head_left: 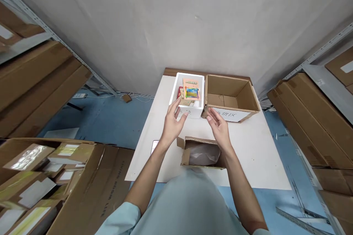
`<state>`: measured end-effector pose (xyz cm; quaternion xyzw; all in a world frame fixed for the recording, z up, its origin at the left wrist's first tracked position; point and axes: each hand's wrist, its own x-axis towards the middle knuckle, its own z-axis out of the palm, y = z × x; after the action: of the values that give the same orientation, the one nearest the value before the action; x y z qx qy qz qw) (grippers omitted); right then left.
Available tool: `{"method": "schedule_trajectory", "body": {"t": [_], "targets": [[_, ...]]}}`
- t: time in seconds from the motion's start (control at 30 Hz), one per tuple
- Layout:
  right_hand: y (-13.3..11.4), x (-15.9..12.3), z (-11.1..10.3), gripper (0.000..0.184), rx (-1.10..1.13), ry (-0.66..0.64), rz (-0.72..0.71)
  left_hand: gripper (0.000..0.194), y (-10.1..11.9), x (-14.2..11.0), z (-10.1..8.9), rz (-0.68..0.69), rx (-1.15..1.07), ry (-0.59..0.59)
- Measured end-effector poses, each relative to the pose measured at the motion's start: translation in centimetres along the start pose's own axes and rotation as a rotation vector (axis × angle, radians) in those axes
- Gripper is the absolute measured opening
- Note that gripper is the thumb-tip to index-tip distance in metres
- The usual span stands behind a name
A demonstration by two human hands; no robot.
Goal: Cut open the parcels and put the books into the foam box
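My left hand (pixel 174 121) hovers over the white table (pixel 253 154) with fingers spread, close to the front wall of a white foam box (pixel 176 91). Colourful flat packs (pixel 191 89) lie inside that box. My right hand (pixel 217 125) is held open beside it, palm turned inward, holding nothing. Below both hands sits a small open cardboard box (pixel 202 152) with pale wrapping inside. To the right of the foam box stands a larger open cardboard box (pixel 231 97), which looks empty and has a white label on its front.
A big carton (pixel 52 176) full of small taped parcels stands at the lower left. Metal shelves with flat brown boxes (pixel 35 77) line the left side, and more cartons (pixel 311 117) line the right. The floor is blue. A small pale card (pixel 154 146) lies by my left wrist.
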<state>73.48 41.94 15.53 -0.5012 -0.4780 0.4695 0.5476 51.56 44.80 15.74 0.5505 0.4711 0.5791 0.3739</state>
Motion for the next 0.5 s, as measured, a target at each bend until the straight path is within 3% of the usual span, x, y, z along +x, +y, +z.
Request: {"method": "schedule_trajectory", "body": {"t": [0.07,0.17,0.37,0.43,0.5], "targets": [[-0.5,-0.5,-0.8,0.073,-0.038,0.006,-0.024,0.054,0.2,0.2,-0.3,0.045,0.037,0.017],[1.6,-2.8,-4.2,0.064,-0.149,0.104,0.007,0.050,-2.2,-2.0,-1.3,-0.059,0.056,0.077],[11.2,-9.1,-15.0,0.087,-0.332,0.514,0.354,0.056,-10.9,-11.5,-4.1,-0.519,0.160,0.163],[13.5,-11.3,-16.9,0.087,-0.340,0.562,0.526,0.057,-12.8,-14.4,-4.4,-0.673,0.148,0.180],[14.6,-13.0,-17.2,0.084,-0.320,0.534,0.628,0.066,-14.2,-16.5,-4.0,-0.842,0.083,0.166]]}}
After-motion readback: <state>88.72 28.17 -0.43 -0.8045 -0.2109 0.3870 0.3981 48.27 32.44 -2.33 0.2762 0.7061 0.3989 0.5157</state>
